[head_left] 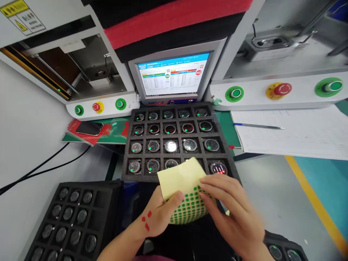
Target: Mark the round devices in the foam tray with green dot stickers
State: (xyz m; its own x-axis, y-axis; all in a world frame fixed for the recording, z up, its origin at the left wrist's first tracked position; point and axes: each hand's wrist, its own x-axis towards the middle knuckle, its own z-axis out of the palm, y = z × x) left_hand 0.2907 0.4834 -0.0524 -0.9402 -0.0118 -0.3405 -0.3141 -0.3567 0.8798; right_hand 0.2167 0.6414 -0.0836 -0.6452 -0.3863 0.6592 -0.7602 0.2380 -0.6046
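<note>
1. Your left hand point(160, 214) holds the sticker sheet point(186, 192) from below, thumb pinched over its near edge; the sheet hangs just above the near edge of the middle foam tray point(126, 159).
2. Your right hand point(231, 210) rests its fingertips on the rows of green dots, fingers narrowed as if picking one; whether a dot is already lifted cannot be told.
3. Likely slips: a dot could curl and stick to your finger or tear, since the sheet bends loosely in your grip.
4. The sheet hides one pocket in the near row, so you could miss that round part.
5. Around you: a second tray point(70, 221) near left, the screen point(172, 74) at the far side, a pen point(258, 126) on paper to the right, a phone point(89, 127) to the left.
</note>
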